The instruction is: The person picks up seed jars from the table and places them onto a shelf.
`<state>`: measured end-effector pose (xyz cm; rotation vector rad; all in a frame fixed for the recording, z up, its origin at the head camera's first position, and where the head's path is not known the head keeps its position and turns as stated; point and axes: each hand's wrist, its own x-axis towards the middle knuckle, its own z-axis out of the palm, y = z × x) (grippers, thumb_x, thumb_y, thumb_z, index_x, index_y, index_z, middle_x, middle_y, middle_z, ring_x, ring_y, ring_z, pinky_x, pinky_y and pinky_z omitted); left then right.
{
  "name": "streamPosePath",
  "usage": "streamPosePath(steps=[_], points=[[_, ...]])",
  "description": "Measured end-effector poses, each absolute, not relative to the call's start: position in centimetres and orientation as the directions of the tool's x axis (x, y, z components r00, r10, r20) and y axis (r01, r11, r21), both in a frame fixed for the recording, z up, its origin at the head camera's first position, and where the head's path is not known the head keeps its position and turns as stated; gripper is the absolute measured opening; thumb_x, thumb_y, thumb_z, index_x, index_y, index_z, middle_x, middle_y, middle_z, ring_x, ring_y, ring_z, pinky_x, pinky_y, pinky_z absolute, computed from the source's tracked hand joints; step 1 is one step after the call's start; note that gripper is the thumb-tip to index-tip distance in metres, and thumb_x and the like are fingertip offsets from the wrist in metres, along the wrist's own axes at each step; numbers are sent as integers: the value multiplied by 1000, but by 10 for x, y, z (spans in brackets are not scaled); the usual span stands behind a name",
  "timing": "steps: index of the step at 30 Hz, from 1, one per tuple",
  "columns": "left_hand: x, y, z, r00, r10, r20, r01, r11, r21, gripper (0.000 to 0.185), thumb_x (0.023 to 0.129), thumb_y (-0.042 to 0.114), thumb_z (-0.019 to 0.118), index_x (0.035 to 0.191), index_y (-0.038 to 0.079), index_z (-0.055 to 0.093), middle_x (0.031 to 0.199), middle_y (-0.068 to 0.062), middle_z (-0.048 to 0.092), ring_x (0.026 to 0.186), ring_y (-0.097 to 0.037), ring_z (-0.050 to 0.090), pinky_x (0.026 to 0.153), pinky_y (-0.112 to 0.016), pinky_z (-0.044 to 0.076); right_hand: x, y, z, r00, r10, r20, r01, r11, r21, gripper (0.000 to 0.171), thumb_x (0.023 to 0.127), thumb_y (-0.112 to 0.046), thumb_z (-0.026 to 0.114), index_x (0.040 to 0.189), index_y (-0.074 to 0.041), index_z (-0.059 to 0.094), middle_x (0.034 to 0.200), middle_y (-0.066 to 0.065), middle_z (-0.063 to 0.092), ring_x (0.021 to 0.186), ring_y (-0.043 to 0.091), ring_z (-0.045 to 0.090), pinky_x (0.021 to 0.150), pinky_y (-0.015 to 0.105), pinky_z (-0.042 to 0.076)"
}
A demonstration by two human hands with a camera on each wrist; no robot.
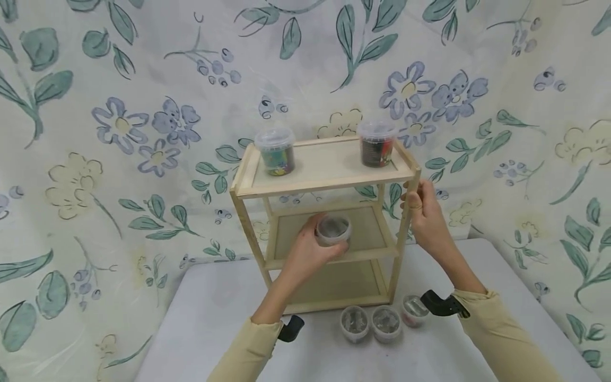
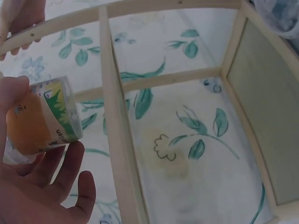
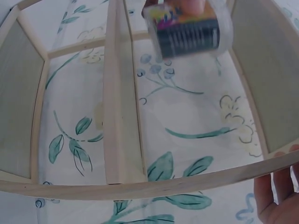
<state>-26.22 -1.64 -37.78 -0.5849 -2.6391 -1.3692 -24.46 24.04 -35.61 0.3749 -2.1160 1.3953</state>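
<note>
Wooden shelf rack (image 1: 324, 180): right hand (image 1: 425, 215) grips its 3 o'clock post; left hand (image 1: 305, 254) holds a clear tub (image 1: 332, 229) at the middle shelf

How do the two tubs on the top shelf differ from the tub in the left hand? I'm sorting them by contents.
The two tubs on the top shelf stand free, one at each end; the tub in the left hand is gripped in front of the middle shelf. The left top tub shows mixed bright colours and the right one dark contents; the held tub looks grey from above. All are small, clear, lidded tubs.
</note>
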Motion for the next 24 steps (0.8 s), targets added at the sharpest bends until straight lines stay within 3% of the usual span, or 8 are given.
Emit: streamPosePath(steps=[6, 12, 18, 24], points=[[-282, 8, -380, -919, 312, 241, 374, 503, 779, 76, 79, 40, 75, 143, 13, 45, 123, -7, 60, 103, -23, 59, 82, -43, 51, -246, 241, -358, -793, 79, 604, -526, 412, -744, 32, 107, -17, 31, 128, 7, 36, 102, 21, 52, 91, 25, 53, 80, 28, 46], [-296, 34, -376, -927, 322, 192, 349, 555, 755, 79, 82, 39, 73, 147, 10, 40, 133, -12, 57, 115, -29, 56, 92, -47, 47, -249, 240, -361, -783, 78, 617, -537, 416, -734, 32, 107, -17, 32, 129, 7, 36, 103, 24, 52, 92, 33, 56, 80, 41, 47], [-308, 53, -375, -930, 340, 138, 318, 561, 764, 81, 84, 39, 70, 151, 10, 35, 145, -14, 48, 131, -32, 47, 104, -50, 42, -251, 239, -361, -786, 90, 612, -530, 414, -740, 32, 107, -18, 32, 127, 7, 37, 103, 25, 53, 92, 26, 55, 80, 33, 47], [-313, 63, -380, -924, 354, 143, 332, 560, 759, 79, 84, 32, 70, 150, 6, 35, 137, -15, 54, 121, -31, 53, 98, -48, 46, -250, 240, -361, -780, 94, 619, -532, 422, -734, 30, 107, -16, 33, 126, 7, 37, 101, 22, 54, 91, 17, 55, 78, 24, 47]])
